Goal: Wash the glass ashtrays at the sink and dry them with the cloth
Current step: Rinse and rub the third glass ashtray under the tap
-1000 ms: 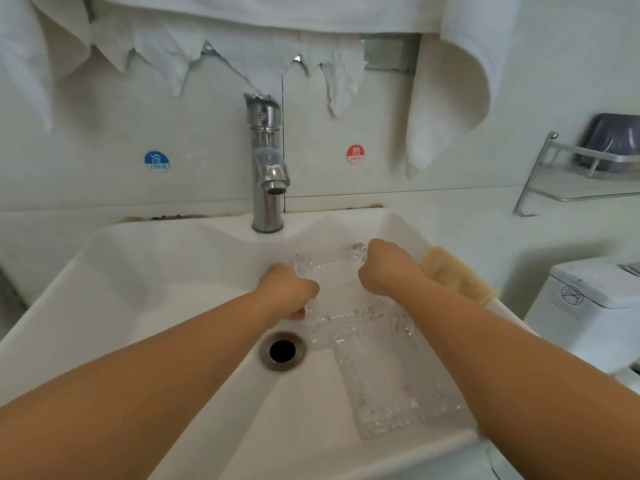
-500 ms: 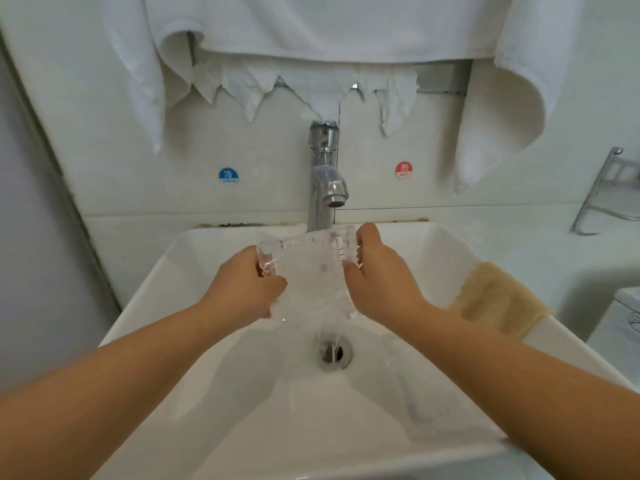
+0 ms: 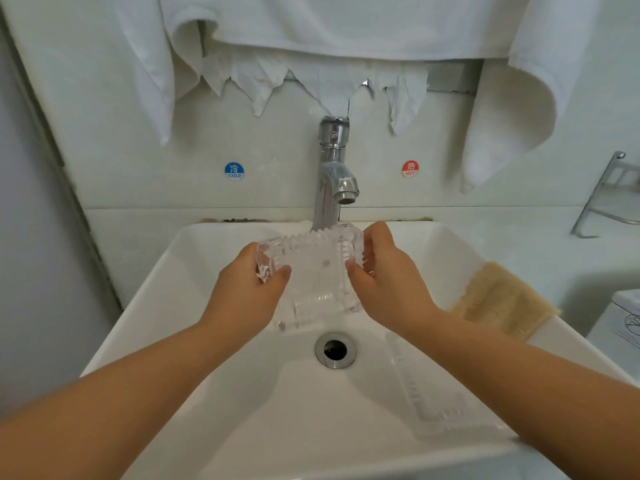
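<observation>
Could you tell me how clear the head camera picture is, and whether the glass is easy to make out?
Head view: soft, even light with faint arm shadows in the sink; wide-angle bending at the edges; the held ashtray reads clearly, while the second ashtray in the basin nearly vanishes against the white.

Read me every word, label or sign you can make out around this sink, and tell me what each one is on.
"COLD", under a Chinese character: round blue sticker on the wall, left of the faucet.
"HOT", under a Chinese character: round red sticker on the wall, right of the faucet.
Printed label on the white tank at the right edge: a circular symbol and lines of text, too small and cut off to read.
Nothing readable on the towels, sink or glass ashtrays.
</observation>
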{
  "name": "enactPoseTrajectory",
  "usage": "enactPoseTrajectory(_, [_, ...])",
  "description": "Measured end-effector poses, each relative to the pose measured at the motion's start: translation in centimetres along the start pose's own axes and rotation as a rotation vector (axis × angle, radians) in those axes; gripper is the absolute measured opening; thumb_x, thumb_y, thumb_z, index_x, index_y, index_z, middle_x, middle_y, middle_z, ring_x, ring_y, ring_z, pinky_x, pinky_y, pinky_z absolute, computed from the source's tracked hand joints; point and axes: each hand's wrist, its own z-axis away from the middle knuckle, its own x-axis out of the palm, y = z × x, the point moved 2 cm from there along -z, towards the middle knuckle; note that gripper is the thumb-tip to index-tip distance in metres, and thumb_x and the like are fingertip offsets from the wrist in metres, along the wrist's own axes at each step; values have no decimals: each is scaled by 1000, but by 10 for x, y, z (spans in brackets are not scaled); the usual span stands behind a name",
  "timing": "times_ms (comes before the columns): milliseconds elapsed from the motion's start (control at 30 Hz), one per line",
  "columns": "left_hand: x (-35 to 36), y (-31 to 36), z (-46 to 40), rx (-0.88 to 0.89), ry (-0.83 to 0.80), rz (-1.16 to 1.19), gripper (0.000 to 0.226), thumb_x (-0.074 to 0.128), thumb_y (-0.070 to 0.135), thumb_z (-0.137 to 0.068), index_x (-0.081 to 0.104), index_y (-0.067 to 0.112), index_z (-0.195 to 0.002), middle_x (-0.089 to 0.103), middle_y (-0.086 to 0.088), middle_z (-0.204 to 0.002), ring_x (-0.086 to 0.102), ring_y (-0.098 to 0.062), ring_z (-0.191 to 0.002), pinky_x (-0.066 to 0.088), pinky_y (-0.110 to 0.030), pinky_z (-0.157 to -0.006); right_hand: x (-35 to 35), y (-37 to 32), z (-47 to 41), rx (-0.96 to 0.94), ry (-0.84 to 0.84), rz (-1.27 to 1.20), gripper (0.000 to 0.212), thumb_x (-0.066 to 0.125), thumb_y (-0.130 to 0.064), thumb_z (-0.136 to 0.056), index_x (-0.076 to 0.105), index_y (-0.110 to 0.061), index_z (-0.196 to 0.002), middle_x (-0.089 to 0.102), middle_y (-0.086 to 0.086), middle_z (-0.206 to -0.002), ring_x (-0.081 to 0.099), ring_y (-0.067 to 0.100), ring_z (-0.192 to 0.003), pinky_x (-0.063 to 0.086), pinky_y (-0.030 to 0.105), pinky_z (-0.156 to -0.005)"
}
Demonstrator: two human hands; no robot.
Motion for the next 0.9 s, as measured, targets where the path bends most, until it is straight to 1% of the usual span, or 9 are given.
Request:
enactPoseTrajectory(67, [1,-1,-2,-88,-56,42,23,55,32,-95,58,9,-99,65,0,-79,62,-18,-67,54,-36,-68,0,4,-2,90,-35,-35,14,52,-23,-95,39,-22,-101,51,-6,-73,49,9,-63,41,24,-57])
enactPoseTrajectory(267, [5,-1,-10,-392,-168,247,27,42,33,-100,55,9,-100,74,-2,-70,58,-25,-67,44,-26,-57,3,6,-11,245,-125,-172,9,58,-28,-93,52,-21,-92,58,-3,-66,56,10,-55,42,23,-55])
enactPoseTrajectory(333, [4,-2,-10,-492,-180,304,25,42,29,-100,54,9,-93,72,-2,-63,57,-21,-56,39,-22,-50,-1,7,-18,334,-163,-330,18,55,-29,-96,59,-12,-89,59,1,-64,56,13,-50,49,28,-54])
enactPoseTrajectory(433, [4,-1,-8,-572,-213,359,23,45,28,-98,54,8,-93,71,-6,-62,56,-21,-55,35,-24,-51,-15,10,-40,417,-28,-424,20,45,-21,-99,59,-7,-97,61,8,-78,58,18,-57,51,32,-57])
enactPoseTrajectory(533, [9,2,-7,-610,-247,397,24,47,30,-99,54,8,-97,72,-8,-64,58,-21,-54,40,-24,-51,-32,2,-72,365,222,-420,14,40,-15,-96,53,-17,-102,57,4,-87,56,17,-67,53,37,-60])
enactPoseTrajectory(600, [12,3,-6,-635,-261,422,24,49,31,-98,55,8,-98,73,-9,-67,59,-21,-57,45,-26,-55,-39,-14,-92,268,232,-395,24,40,-10,-93,51,-23,-111,52,-3,-85,54,16,-69,55,37,-69])
enactPoseTrajectory(767, [15,3,-7,-652,-259,458,25,51,32,-97,54,7,-100,73,-11,-68,59,-27,-66,47,-29,-58,-44,-49,-126,179,166,-259,48,43,-6,-93,42,-27,-137,49,-5,-102,46,4,-62,35,5,-42])
enactPoseTrajectory(833, [14,4,-8,-646,-252,473,27,51,32,-97,54,6,-101,73,-11,-69,59,-27,-69,46,-30,-59,-45,-57,-136,157,163,-234,55,44,-8,-94,38,-29,-144,45,-4,-124,47,3,-66,38,3,-50])
enactPoseTrajectory(900, [14,5,-9,-644,-249,493,28,51,33,-97,55,6,-102,73,-11,-69,60,-27,-68,47,-30,-60,-43,-66,-144,108,137,-204,49,46,-6,-91,51,-25,-137,51,-4,-131,55,8,-80,47,14,-70])
